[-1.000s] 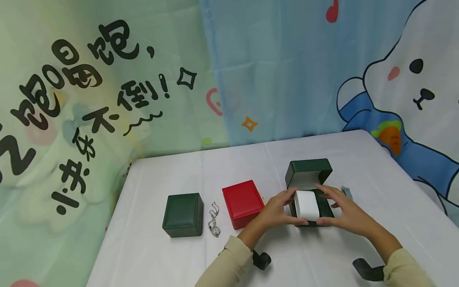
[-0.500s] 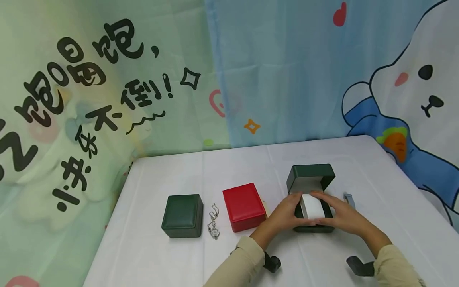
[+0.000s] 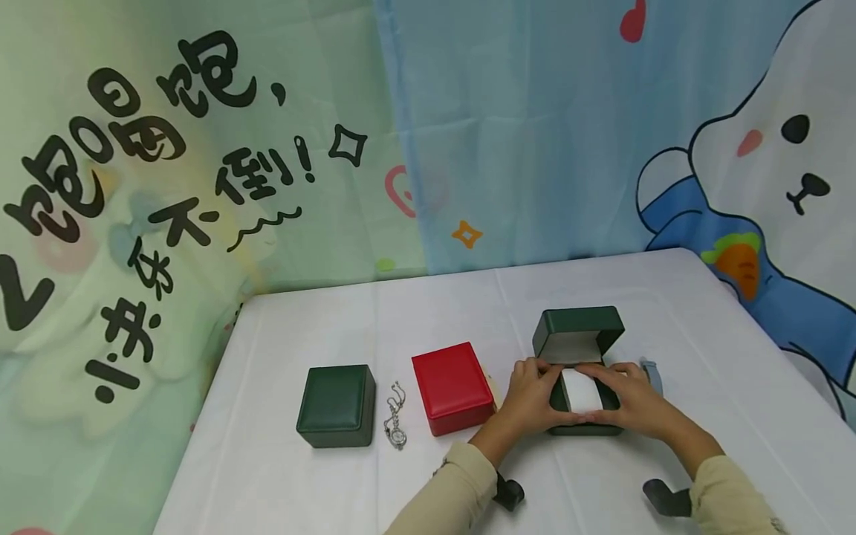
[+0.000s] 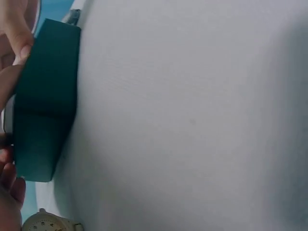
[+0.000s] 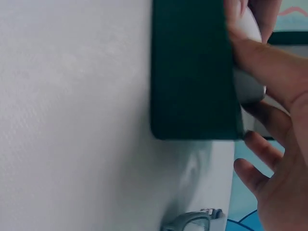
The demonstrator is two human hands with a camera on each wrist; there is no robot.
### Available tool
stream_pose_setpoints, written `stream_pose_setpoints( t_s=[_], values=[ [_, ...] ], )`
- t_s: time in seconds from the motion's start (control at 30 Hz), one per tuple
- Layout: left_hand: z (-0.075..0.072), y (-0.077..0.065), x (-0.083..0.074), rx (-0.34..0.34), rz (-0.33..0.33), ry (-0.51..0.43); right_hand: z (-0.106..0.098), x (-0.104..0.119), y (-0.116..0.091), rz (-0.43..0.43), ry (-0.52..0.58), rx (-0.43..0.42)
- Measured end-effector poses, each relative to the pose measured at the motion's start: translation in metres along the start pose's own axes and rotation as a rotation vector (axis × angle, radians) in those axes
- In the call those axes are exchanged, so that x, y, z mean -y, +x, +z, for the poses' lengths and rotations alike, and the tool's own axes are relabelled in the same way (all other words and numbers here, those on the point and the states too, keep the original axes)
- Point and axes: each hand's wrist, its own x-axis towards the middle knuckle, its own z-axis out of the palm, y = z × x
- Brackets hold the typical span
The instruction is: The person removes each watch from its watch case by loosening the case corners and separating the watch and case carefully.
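Note:
A green watch box (image 3: 580, 321) stands with its lid raised on the right half of the table. Inside its base sits a white cushion (image 3: 580, 391), framed by both hands. My left hand (image 3: 524, 405) grips the cushion from the left, index finger at its back and thumb at the front edge. From the right, my right hand (image 3: 642, 405) holds it the same way. In the right wrist view the thumb lies across the white cushion (image 5: 250, 85) above the green box wall (image 5: 192, 72). The box side (image 4: 48, 72) hides most of the left fingers' contact.
Left of the hands lie a red box (image 3: 455, 388), a silver chain-band watch (image 3: 396, 416) and a closed green box (image 3: 336, 405). A blue-strapped watch (image 3: 652, 377) is right of the open box. Near the left hand lies a cream watch (image 4: 45, 222).
The white cushion sits lower in the open box and shows less, with both hands lowered and closer together around it. The head view has shifted slightly; the other boxes have not moved.

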Motion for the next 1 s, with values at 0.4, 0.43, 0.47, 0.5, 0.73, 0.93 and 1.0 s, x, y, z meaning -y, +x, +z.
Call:
stream_pose_setpoints(
  t_s=[0.4,0.43,0.47,0.5,0.73,0.93,1.0],
  values=[
    [-0.004,-0.002,-0.002,-0.002,-0.091,-0.005,0.013,-0.003,0.01,-0.114,-0.153,-0.107],
    [-0.002,-0.003,-0.001,-0.014,-0.106,-0.051,0.013,-0.003,0.011,-0.104,-0.153,-0.093],
    [-0.001,-0.006,-0.001,-0.027,-0.124,-0.106,0.012,-0.002,0.01,-0.095,-0.145,-0.077],
    [0.0,-0.008,0.0,-0.039,-0.146,-0.173,0.011,-0.001,0.009,-0.081,-0.123,-0.059],
    [0.003,-0.012,0.002,0.001,-0.256,-0.535,0.013,-0.054,0.006,0.244,0.117,-0.207],
    [-0.002,-0.012,0.007,0.146,-0.294,-0.588,0.0,-0.098,0.041,0.488,0.387,-0.344],
    [-0.003,-0.012,0.009,0.176,-0.279,-0.588,-0.016,-0.076,0.056,0.477,0.491,-0.181]
  ],
)
